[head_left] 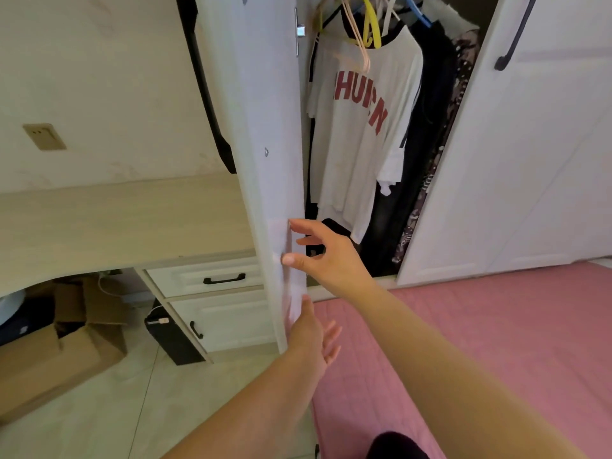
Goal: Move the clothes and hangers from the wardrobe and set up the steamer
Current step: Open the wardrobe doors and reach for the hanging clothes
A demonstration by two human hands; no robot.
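We see a cream wall point(109, 77) with a beige socket plate point(44, 136) on the left. Below it a pale wood desk point(116, 223) with two white drawers point(212, 279), black handles. Cardboard boxes point(66, 346) sit under it on the beige tiled floor point(139, 415). A pink quilted bed point(496, 326) fills the right.

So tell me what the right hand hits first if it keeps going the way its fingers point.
Probably the wardrobe door: the right hand points left, its fingertips at or nearly touching the door's edge.
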